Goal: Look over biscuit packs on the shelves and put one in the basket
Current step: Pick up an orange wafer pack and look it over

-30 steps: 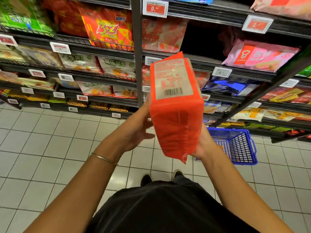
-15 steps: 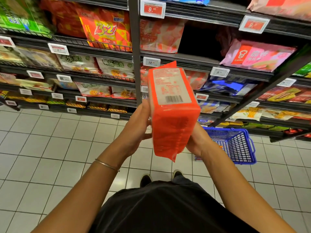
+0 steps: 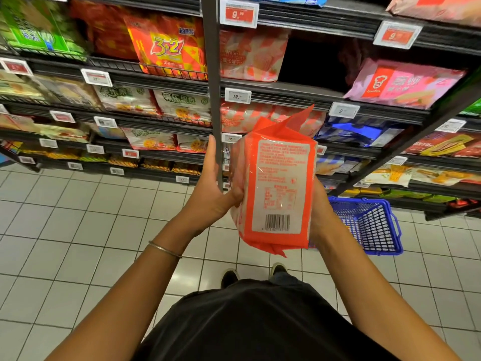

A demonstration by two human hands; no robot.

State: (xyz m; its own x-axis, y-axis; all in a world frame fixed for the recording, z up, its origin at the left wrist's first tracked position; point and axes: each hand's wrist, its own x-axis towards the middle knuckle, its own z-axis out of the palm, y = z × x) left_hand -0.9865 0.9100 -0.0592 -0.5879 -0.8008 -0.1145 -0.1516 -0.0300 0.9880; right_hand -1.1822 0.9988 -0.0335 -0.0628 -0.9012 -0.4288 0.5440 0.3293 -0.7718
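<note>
The orange biscuit pack (image 3: 276, 186) has swung round since a moment ago. Its white label (image 3: 282, 162) now faces the camera with the barcode (image 3: 277, 221) at the lower end. It stands upright in the air before the shelves (image 3: 294, 96), between both hands. The left hand (image 3: 210, 196) pinches its left edge, thumb on the front. The right hand (image 3: 320, 204) lies against the right side, fingers hidden, so I cannot tell its grip. The blue basket (image 3: 374, 230) sits on the tiled floor (image 3: 78, 230) to the right, apart from the pack.
</note>
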